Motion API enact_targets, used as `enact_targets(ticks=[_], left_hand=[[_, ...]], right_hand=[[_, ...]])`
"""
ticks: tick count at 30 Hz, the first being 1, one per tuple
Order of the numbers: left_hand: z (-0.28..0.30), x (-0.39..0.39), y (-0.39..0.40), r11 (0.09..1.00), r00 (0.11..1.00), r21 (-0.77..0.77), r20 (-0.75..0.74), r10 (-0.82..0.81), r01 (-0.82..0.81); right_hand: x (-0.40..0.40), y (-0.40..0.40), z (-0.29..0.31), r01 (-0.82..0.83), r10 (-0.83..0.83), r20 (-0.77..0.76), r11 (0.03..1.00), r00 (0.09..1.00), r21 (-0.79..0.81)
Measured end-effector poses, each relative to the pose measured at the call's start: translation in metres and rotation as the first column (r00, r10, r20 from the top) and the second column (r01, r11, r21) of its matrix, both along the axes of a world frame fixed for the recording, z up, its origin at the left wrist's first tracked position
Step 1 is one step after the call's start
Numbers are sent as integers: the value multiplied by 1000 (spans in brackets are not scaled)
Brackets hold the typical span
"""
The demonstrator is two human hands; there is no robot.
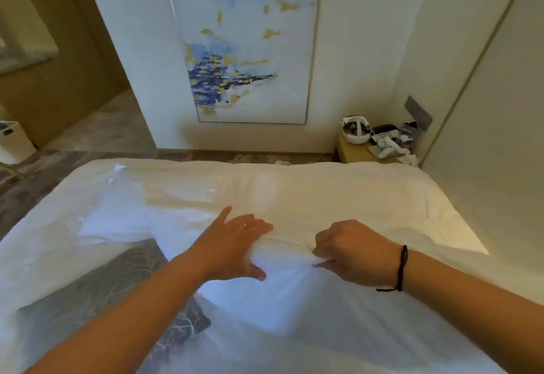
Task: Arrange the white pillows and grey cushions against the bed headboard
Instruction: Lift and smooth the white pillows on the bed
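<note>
I am reaching both bare arms forward over the pillow (282,291). My left hand (235,244) is gripping its far edge, index finger pointing away; my right hand (353,251), just beside, is pinching its fabric.

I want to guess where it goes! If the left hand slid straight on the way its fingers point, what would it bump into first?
Probably nothing solid: the left hand points across the white duvet toward the bed's far edge, so it would just slide over fabric.
</note>
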State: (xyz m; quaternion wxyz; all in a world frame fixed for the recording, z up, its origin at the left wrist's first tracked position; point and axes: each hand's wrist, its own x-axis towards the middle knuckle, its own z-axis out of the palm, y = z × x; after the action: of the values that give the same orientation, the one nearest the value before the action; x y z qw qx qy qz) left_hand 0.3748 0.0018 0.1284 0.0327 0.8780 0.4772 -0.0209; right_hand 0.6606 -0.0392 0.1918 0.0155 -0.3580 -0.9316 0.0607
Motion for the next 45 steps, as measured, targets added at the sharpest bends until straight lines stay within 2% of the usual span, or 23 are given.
enact_targets(ticks=[3, 5, 7, 9, 12, 16, 22, 27, 31, 34, 37, 40, 43, 45], left_hand=[[-27, 64, -6, 973, 999, -229, -17, -36, 31], [-51, 108, -15, 955, 999, -294, 27, -26, 33], [-71, 149, -25, 962, 998, -271, 61, -25, 41], [-81, 185, -32, 973, 997, -222, 27, -65, 70], [-88, 217, -38, 982, 993, -160, -45, -106, 98], [-89, 220, -39, 989, 993, -110, -49, -104, 99], [-97, 222, -49, 994, 995, -42, 35, -99, 100], [-105, 238, -59, 996, 993, -44, 92, -68, 73], [-110, 246, -55, 991, 981, -82, 169, -90, 106], [-111, 249, -54, 993, 972, -13, 205, -112, 117], [-106, 251, -55, 994, 990, -15, 91, -103, 105], [-97, 254, -52, 998, 993, -17, 95, -64, 66], [-87, 267, -34, 995, 987, 95, 160, 0, -16], [-72, 284, -14, 988, 979, 135, 200, 41, -68]], right_hand=[[82, -28, -30, 147, -147, 29, 989, 989, -10], [135, -50, -60, 303, -303, -22, 953, 953, -32], [180, -73, -92, 479, -484, -112, 875, 868, -69], [209, -94, -124, 617, -621, -205, 782, 757, -88], [218, -112, -164, 721, -694, -332, 691, 639, -56], [205, -115, -187, 766, -707, -403, 642, 580, -25], [204, -114, -200, 797, -745, -376, 603, 551, -28], [209, -116, -188, 793, -782, -175, 609, 598, -10], [210, -115, -170, 822, -822, 1, 569, 569, -28], [210, -110, -163, 824, -817, 109, 563, 566, -54], [208, -104, -161, 821, -807, 151, 563, 571, -96], [209, -99, -160, 822, -819, 100, 549, 566, -151], [213, -88, -155, 833, -860, -64, 508, 507, -220], [222, -77, -142, 827, -856, -165, 515, 489, -223]])
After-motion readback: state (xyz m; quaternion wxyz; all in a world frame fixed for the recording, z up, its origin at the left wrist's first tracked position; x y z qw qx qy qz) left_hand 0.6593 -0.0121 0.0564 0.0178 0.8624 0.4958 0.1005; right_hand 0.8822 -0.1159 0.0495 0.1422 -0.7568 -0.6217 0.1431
